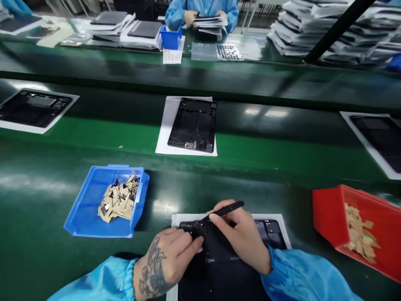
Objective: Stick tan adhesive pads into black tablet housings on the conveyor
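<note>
A black tablet-like panel [224, 276] lies face down on a white sheet [184, 219] directly in front of me, with a small black part [193, 228] at its upper edge. My left hand [171, 255], tattooed on the back, has its fingertips pressed on that part. My right hand [239, 238] grips slim black tweezers [224, 211], whose tip reaches the same part. The hands hide much of the panel's upper edge. To the left, a blue tray [84, 209] holds tan strips with dark wires. A tilted red tray [333, 217] to the right holds tan pieces.
Similar black panels lie on white sheets across the green bench [94, 146], the nearest being [192, 125]. Beyond, a co-worker in a blue sleeve [203, 8] handles papers. Stacks of packaged sheets [316, 29] rise at far right, beside a black post [340, 31].
</note>
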Tool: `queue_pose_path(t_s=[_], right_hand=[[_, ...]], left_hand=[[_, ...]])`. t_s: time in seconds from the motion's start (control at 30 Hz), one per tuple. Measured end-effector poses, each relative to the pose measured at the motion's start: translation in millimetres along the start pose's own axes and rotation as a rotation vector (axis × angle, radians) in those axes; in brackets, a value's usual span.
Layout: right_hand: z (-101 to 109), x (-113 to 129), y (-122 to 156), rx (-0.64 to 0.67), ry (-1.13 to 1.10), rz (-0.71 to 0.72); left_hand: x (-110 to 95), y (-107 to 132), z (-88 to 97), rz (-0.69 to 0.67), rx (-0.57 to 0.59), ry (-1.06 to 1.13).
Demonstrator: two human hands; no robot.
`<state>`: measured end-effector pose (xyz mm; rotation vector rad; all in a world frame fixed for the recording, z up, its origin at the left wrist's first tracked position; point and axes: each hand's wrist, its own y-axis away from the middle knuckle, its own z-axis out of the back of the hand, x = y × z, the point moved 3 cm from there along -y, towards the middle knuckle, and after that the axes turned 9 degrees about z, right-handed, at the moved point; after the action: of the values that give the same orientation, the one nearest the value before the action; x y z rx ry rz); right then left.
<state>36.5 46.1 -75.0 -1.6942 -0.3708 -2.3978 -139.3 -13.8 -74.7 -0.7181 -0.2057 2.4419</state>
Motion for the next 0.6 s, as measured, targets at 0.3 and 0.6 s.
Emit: queue_pose_path(t_s=[0.3,0.6], right_hand=[[0.2,8.3,-2.9,0.011,0.036,0.038],[-1.1,7.0,-2.7,0.013,0.090,0.089]], left_hand=[[-3.1,-3.9,8.4,-0.010,0.010,0.026],[-3.9,-3.5,8.4,0.008,0.020,0.047]])
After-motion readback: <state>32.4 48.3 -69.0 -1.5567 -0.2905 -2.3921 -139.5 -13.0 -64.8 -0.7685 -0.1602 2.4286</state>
